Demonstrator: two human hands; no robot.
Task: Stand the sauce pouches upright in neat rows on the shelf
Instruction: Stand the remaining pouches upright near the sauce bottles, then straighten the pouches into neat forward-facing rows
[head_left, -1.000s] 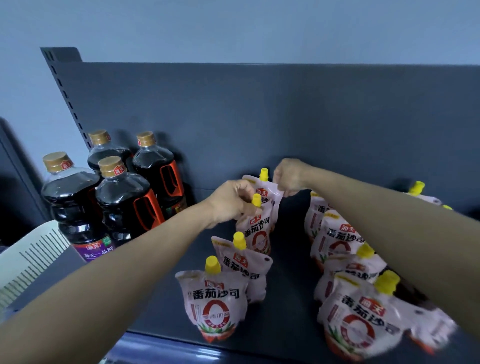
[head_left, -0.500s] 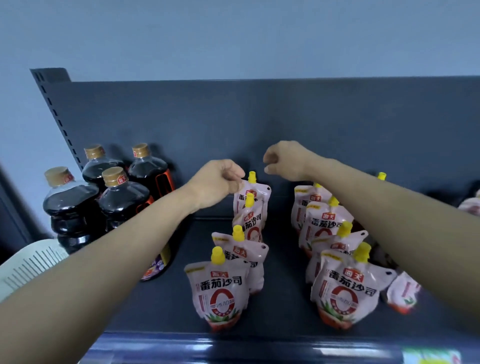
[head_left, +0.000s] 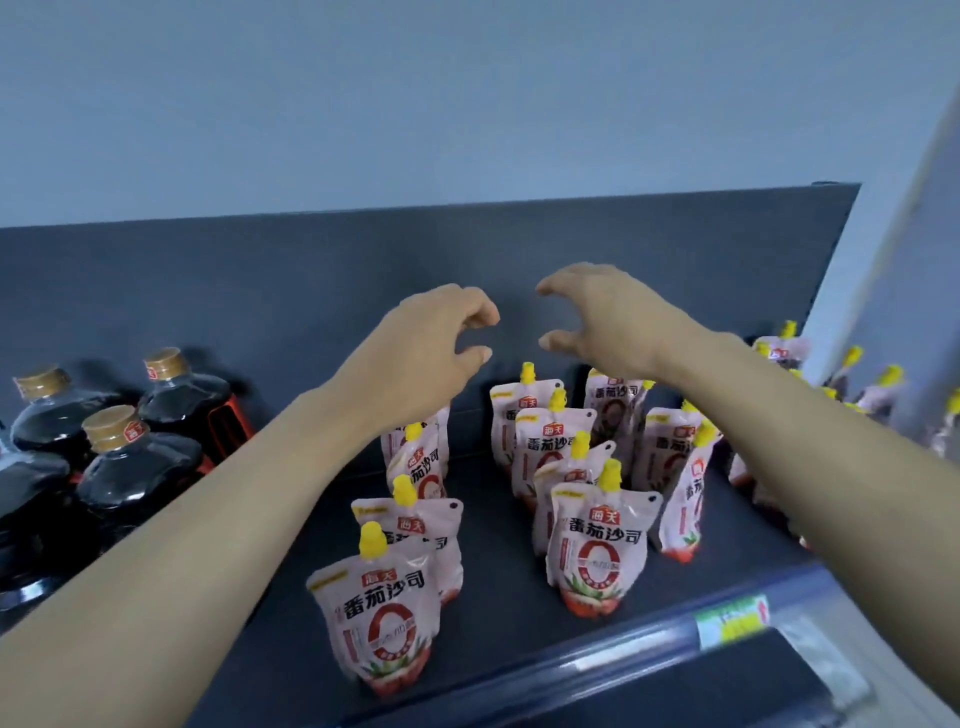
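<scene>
below our curled fingers (head_left: 470, 355) stand pink-and-white spouted sauce pouches of glossy plastic film (head_left: 597, 551), smooth with faint creases, each topped by a yellow plastic screw cap (head_left: 373, 540) of duller sheen. they rest on a dark grey shelf of matt painted metal (head_left: 498, 582), whose front rail (head_left: 597, 660) looks shinier. off to the left of our fingers, dark sauce bottles of clear glossy plastic (head_left: 140, 467) catch highlights; their gold caps (head_left: 110, 428) look satiny.
</scene>
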